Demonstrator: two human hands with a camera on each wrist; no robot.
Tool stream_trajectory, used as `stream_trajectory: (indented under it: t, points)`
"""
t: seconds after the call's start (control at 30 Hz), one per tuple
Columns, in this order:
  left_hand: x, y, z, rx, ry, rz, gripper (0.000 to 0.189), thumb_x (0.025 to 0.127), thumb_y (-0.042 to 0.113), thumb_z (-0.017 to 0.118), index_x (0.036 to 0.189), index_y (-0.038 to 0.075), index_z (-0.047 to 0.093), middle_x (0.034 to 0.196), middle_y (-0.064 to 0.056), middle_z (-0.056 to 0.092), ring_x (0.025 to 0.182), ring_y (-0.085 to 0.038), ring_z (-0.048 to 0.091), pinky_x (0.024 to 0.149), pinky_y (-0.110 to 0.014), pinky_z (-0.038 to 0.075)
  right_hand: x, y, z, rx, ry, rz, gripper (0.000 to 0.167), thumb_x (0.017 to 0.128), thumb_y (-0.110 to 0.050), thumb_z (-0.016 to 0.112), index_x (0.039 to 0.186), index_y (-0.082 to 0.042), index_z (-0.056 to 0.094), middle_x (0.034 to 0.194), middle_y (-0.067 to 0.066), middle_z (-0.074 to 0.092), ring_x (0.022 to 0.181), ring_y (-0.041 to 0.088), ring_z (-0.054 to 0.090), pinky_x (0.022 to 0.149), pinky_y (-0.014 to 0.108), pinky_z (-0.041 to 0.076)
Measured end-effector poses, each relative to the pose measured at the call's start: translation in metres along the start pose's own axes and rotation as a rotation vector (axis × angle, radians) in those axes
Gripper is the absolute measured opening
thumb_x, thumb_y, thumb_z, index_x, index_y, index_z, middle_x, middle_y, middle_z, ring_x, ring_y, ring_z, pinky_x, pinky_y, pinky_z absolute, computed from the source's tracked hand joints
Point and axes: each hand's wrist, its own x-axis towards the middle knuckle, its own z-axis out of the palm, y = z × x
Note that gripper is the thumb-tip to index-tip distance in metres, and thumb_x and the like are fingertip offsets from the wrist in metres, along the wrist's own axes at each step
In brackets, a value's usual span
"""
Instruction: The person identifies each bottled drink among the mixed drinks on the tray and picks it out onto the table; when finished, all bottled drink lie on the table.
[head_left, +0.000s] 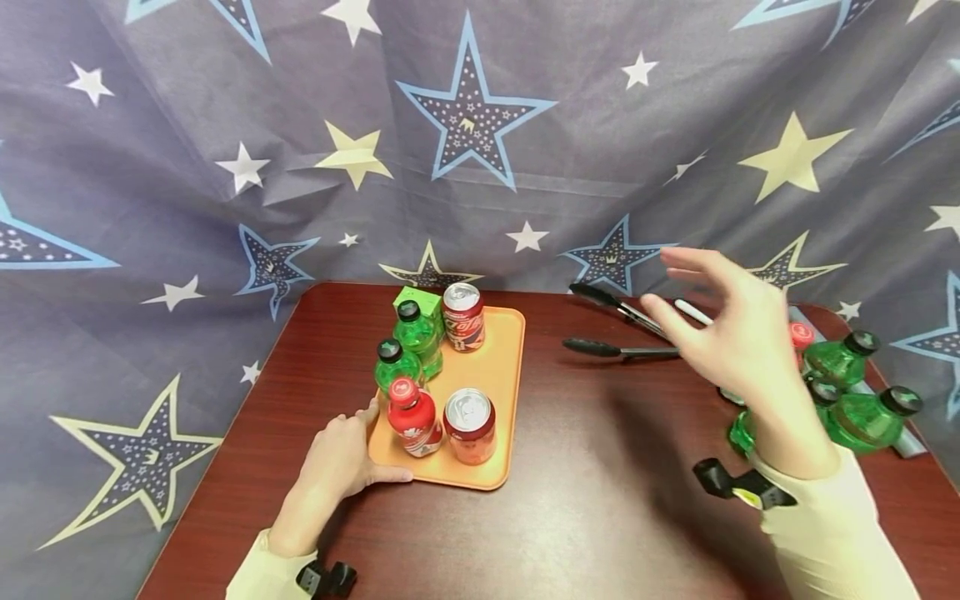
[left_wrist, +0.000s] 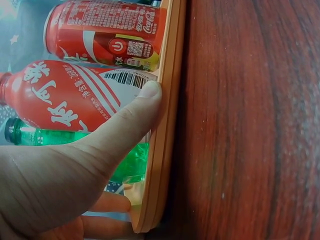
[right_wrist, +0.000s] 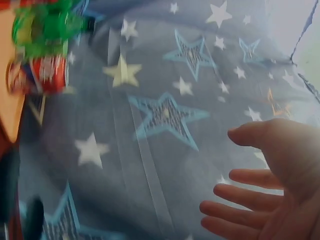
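My left hand (head_left: 339, 454) rests against the near left corner of an orange tray (head_left: 507, 375). Its thumb lies along the front rim and its fingers touch the left side. Just inside that corner stands a red Coca-Cola bottle (head_left: 415, 425), with a Coke can (head_left: 471, 427) to its right. Behind them are green bottles (head_left: 417, 335), a green box (head_left: 420, 298) and another Coca-Cola can (head_left: 464, 321). My right hand (head_left: 731, 333) hovers empty over the table's right side, thumb and fingers apart. In the right wrist view, that hand (right_wrist: 270, 185) has spread, nearly straight fingers.
Black-tipped tongs (head_left: 626, 350) lie on the dark table (head_left: 570, 517), left of my right hand. Several green bottles (head_left: 866, 419) and a red-capped bottle (head_left: 801, 336) stand at the right, partly behind my forearm. A star-patterned curtain (head_left: 480, 225) hangs behind the table.
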Motion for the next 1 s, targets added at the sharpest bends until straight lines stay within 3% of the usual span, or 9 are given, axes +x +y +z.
stream_trajectory:
  t: [0.17,0.27,0.37,0.63,0.87,1.0]
  points:
    - [0.000,0.000,0.000,0.006,0.003,0.002,0.126,0.060,0.066,0.096,0.151,-0.008,0.051,0.130,-0.036,0.068,0.110,-0.053,0.069,0.090,-0.063,0.058,0.014,-0.019,0.034,0.110,-0.089,-0.025,0.051,0.087,-0.018,0.088,0.136,-0.021,0.073,0.127,0.001,0.078,0.110,0.017,0.078,0.091,0.015,0.058]
    - [0.000,0.000,0.000,0.007,0.003,0.002,0.126,0.060,0.066,0.096,0.151,-0.009,0.051,0.130,-0.036,0.068,0.110,-0.053,0.069,0.090,-0.063,0.057,0.021,-0.030,0.053,0.173,-0.139,-0.037,0.050,0.089,-0.020,0.087,0.137,-0.021,0.072,0.131,0.001,0.077,0.114,0.021,0.077,0.093,0.032,0.063]
    - [0.000,-0.001,0.000,0.006,0.001,0.001,0.127,0.060,0.067,0.096,0.152,-0.009,0.051,0.131,-0.036,0.068,0.111,-0.053,0.069,0.090,-0.063,0.057,0.026,-0.039,0.072,0.212,-0.182,-0.054,0.049,0.090,-0.024,0.086,0.137,-0.020,0.071,0.132,0.001,0.076,0.116,0.021,0.077,0.094,0.038,0.064]
    - [0.000,-0.001,0.000,0.001,-0.002,-0.003,0.127,0.060,0.067,0.096,0.151,-0.009,0.051,0.131,-0.036,0.068,0.111,-0.053,0.069,0.091,-0.063,0.057,0.038,-0.056,0.122,0.334,-0.257,-0.086,0.049,0.091,-0.024,0.085,0.137,-0.014,0.071,0.135,0.005,0.075,0.113,0.022,0.078,0.098,0.036,0.062]
    - [0.000,0.001,-0.004,0.007,-0.005,-0.007,0.127,0.060,0.067,0.096,0.151,-0.008,0.052,0.130,-0.036,0.069,0.110,-0.052,0.069,0.091,-0.062,0.058,0.041,-0.062,0.167,0.425,-0.341,-0.077,0.046,0.093,-0.025,0.083,0.136,-0.015,0.071,0.135,0.005,0.075,0.115,0.022,0.078,0.097,0.038,0.062]
    - [-0.001,0.002,-0.004,0.006,0.001,-0.002,0.127,0.058,0.068,0.097,0.151,-0.007,0.052,0.130,-0.035,0.069,0.110,-0.052,0.069,0.090,-0.062,0.058,0.040,-0.062,0.185,0.448,-0.360,-0.077,0.046,0.092,-0.024,0.084,0.136,-0.014,0.072,0.130,0.005,0.077,0.112,0.026,0.079,0.087,0.031,0.063]
